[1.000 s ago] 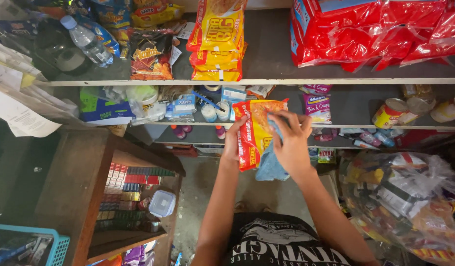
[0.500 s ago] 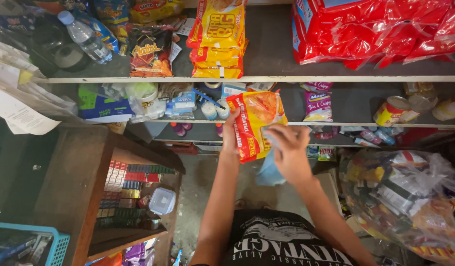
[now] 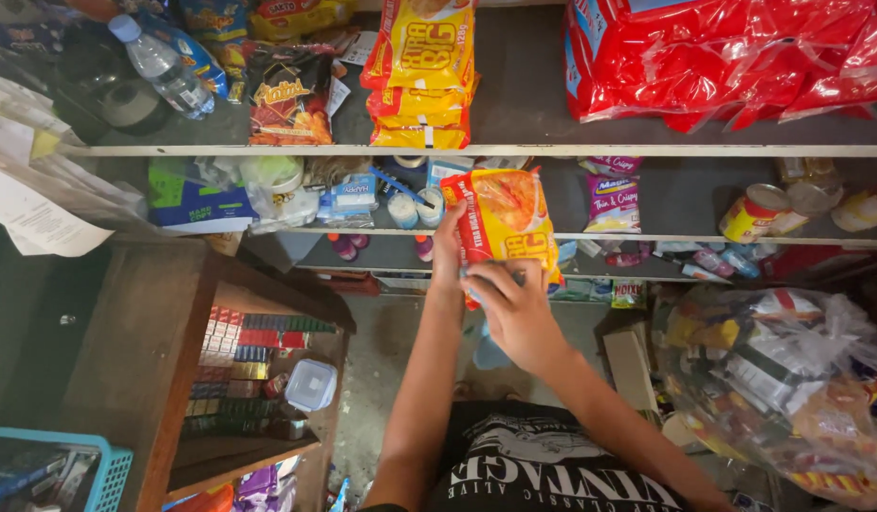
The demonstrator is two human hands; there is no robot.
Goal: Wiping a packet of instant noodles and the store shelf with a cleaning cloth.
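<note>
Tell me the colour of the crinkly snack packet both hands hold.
Yellow-orange snack packet with red edges, clearest in the head view.

snack packet (image 3: pixel 503 220): glossy plastic | shelf (image 3: pixel 514 150): matt painted | cabinet (image 3: pixel 144 322): matt wood

Light falls from above and behind me, bright on the shelves and weak below them. The red plastic packs (image 3: pixel 742 57) at the top shelf's right end throw white glare. The floor and lower left corner sit in deep shadow. Edges bow outward, and my fingers (image 3: pixel 486 280) blur slightly.
</note>
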